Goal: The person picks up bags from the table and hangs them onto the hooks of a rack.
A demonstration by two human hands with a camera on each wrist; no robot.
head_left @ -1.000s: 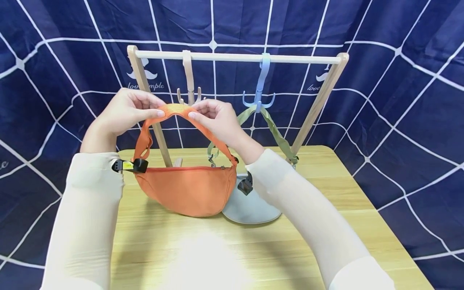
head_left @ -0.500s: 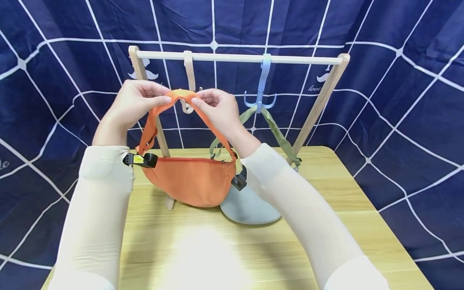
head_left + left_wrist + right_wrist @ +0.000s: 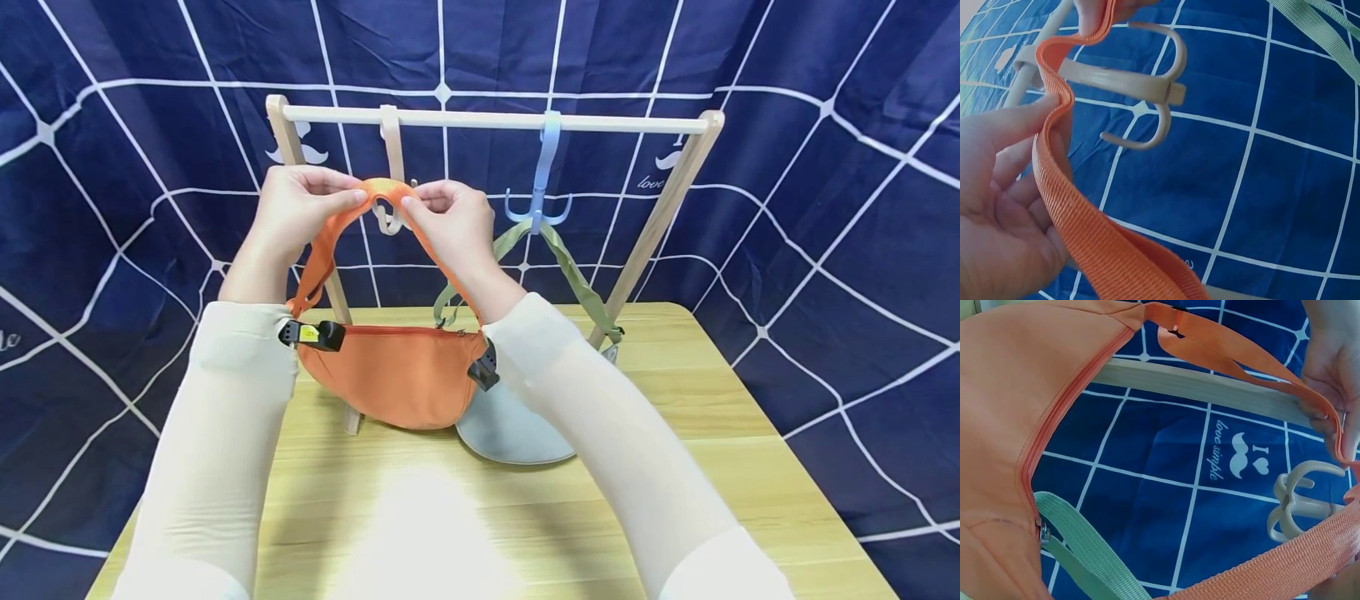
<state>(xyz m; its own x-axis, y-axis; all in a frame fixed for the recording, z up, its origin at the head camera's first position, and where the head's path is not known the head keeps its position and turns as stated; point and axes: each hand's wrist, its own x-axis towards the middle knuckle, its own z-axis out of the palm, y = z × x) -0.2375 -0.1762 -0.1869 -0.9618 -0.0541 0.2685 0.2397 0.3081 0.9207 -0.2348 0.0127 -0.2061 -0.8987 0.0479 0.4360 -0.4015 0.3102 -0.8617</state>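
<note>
An orange waist bag (image 3: 397, 379) hangs below its webbing strap (image 3: 386, 189), its red zipper running along the top. My left hand (image 3: 296, 212) pinches the strap on the left between thumb and fingers. My right hand (image 3: 457, 229) pinches it a short way to the right, so the strap bends up between them. Behind this bend hangs a beige multi-prong hook (image 3: 392, 146), partly covered by the strap. In the left wrist view, two curved prongs (image 3: 1163, 125) show to the right of the strap. In the right wrist view, the prongs (image 3: 1285, 506) appear inside the strap's loop.
A wooden rack's rail (image 3: 480, 121) carries the beige hook and a blue hook (image 3: 538, 179). From the blue one, a grey-blue bag (image 3: 517, 429) hangs by a green strap (image 3: 573, 271), beside the orange bag. The rack stands on a wooden table (image 3: 675, 400) before a dark blue curtain (image 3: 495, 50).
Both hands have lifted the orange bag up toward the beige hook, the strap now overlapping the hook's lower part. My left hand has moved right, closer to my right hand.
</note>
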